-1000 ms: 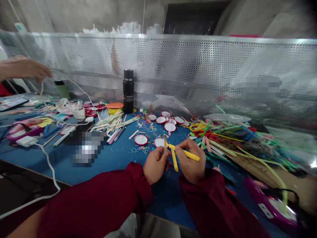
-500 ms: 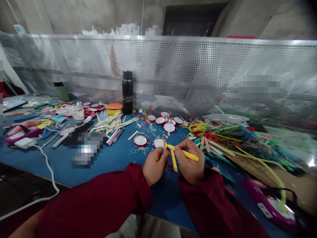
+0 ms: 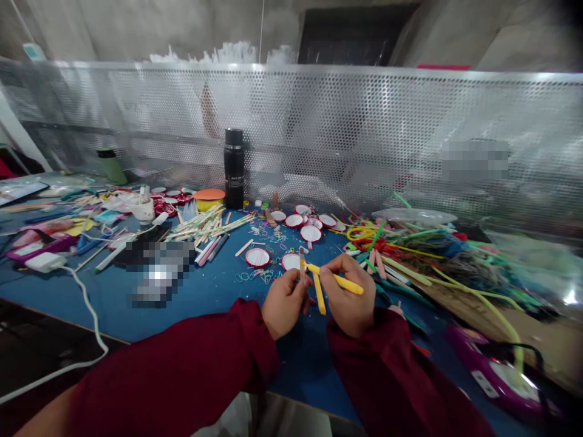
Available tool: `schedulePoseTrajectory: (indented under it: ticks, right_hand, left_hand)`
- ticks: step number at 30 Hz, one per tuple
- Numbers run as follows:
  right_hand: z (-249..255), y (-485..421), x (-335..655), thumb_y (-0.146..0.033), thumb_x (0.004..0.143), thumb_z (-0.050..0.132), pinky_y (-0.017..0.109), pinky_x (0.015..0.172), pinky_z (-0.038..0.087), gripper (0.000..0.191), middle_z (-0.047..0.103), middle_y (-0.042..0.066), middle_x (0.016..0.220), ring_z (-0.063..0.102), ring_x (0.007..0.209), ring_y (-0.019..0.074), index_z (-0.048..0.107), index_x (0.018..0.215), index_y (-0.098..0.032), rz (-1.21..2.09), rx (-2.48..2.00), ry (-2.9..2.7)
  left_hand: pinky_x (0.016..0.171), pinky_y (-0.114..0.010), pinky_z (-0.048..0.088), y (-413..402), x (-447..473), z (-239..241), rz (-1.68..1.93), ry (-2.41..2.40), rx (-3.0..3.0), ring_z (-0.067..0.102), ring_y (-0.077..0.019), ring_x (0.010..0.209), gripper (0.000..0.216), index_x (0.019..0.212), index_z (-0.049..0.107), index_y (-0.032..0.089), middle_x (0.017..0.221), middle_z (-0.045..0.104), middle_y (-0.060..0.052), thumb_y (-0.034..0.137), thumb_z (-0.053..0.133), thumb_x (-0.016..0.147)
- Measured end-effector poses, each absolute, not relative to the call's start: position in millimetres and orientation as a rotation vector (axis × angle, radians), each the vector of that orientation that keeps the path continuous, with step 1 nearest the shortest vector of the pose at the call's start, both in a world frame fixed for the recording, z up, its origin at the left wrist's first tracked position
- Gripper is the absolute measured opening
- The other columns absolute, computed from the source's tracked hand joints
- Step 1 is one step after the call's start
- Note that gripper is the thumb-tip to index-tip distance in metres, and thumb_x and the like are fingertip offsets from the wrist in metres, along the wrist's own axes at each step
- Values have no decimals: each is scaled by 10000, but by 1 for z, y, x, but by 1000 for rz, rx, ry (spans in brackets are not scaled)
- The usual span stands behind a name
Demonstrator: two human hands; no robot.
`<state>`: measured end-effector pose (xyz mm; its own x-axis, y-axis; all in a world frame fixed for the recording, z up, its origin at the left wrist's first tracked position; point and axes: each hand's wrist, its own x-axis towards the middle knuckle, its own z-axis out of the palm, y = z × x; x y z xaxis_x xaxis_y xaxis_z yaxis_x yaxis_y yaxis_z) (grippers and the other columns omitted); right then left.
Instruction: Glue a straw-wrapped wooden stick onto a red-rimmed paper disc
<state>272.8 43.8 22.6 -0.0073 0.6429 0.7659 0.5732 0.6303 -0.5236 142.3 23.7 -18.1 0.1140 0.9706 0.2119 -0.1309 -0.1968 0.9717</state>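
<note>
My left hand [image 3: 283, 302] is closed round a thin pale stick [image 3: 301, 262] that stands upright out of the fist. My right hand [image 3: 350, 297] pinches a yellow stick [image 3: 347, 283] that slants down to the right. A second yellow stick [image 3: 320, 293] hangs between the two hands. Both hands hover close together over the blue table [image 3: 204, 297], just in front of several round white discs with red rims [image 3: 257, 257]. Dark red sleeves cover both forearms.
A black flask [image 3: 234, 168] stands at the back by a perforated metal screen [image 3: 346, 133]. Wooden sticks [image 3: 207, 223] lie to the left, coloured strips [image 3: 428, 255] in a heap to the right. A white cable [image 3: 86, 303] and purple glue guns [image 3: 496, 370] lie near the edges.
Another person's hand at the far left has gone out of view. My own hands and the sticks have hardly shifted.
</note>
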Motion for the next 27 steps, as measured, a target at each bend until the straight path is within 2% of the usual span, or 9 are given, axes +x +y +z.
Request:
schedulePoseTrajectory:
  ticks: [27]
  right_hand:
    - [25,45,271,-225,814,576,270,534,393,200,533,-45,571,511,537,127,495,631,-220,58,-1030,-1668]
  left_hand:
    - [482,-235,301,25,142,-21,1290,931,1373,417,-102,428,198,883,516,196,486,461,78,368,450,958]
